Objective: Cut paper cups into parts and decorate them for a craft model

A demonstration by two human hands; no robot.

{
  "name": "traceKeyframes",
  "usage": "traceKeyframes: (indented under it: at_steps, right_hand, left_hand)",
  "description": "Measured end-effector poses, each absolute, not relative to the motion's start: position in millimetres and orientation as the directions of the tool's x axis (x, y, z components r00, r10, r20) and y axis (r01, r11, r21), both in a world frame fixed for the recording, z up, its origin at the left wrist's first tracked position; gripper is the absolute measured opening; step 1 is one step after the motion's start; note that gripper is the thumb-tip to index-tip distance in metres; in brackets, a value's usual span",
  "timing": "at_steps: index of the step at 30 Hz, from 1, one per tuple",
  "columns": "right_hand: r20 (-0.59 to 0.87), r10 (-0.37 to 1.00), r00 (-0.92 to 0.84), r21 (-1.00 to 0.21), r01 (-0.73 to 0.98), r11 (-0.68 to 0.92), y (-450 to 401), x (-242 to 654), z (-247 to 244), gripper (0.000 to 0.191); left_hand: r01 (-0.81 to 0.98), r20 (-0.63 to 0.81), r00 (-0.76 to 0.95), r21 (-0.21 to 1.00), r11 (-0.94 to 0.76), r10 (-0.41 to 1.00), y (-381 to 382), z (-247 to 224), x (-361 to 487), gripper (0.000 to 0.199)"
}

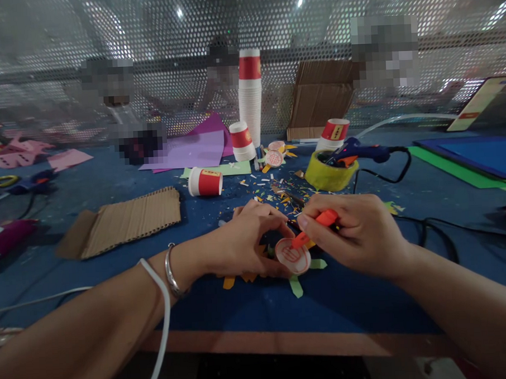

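From where I stand, everything centres on a round white disc with red lines drawn on it (pixel 293 256), tilted up above the blue-topped desk (pixel 346 308). The person's left hand (pixel 247 240) is just left of the disc, curled closed on its edge, thumb at the lower left and a finger near the top. The right hand (pixel 359 238), right of the disc and a little above it, is clamped around a bright orange-red marker (pixel 314 229) whose lower end meets the disc's drawn face.

Pale green paper strips (pixel 297 288) stick out below the disc and to its right. Beyond the disc lie small coloured paper scraps (pixel 274 195); past those rises a tall stack of red-and-white paper cups (pixel 250 100). Another red-and-white paper cup (pixel 206 182) lies on its side, beyond the disc and to its left. Well left of the disc is a brown corrugated cardboard piece (pixel 132 220). Beyond it to the right, a dark blue glue gun (pixel 362 149) rests on a yellow tape roll (pixel 325 176).
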State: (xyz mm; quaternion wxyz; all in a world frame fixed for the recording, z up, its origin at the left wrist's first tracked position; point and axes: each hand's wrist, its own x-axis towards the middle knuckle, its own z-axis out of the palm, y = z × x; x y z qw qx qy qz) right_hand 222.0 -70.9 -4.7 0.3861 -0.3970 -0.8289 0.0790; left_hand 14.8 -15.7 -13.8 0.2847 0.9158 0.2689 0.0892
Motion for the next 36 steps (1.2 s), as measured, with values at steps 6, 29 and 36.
traceKeyframes:
  at_steps: [6,29,36]
  right_hand:
    - [0.58,0.71,-0.4,-0.436,0.584,0.685,-72.2,221.7,-2.2,0.027]
    - [0.593,0.701,-0.398,-0.489,0.513,0.705,-72.8,216.8,-8.2,0.028]
    - [0.614,0.695,-0.374,-0.43,0.581,0.691,-71.9,220.0,-6.0,0.026]
  left_hand:
    - [0.438,0.004,0.837,0.594,-0.675,0.547,-16.3,-13.0,15.8,0.045]
    - [0.435,0.022,0.843,0.559,-0.706,0.537,-16.1,-14.3,15.7,0.051]
    - [0.456,-0.012,0.84,0.555,-0.695,0.542,-17.1,-11.5,17.1,0.05]
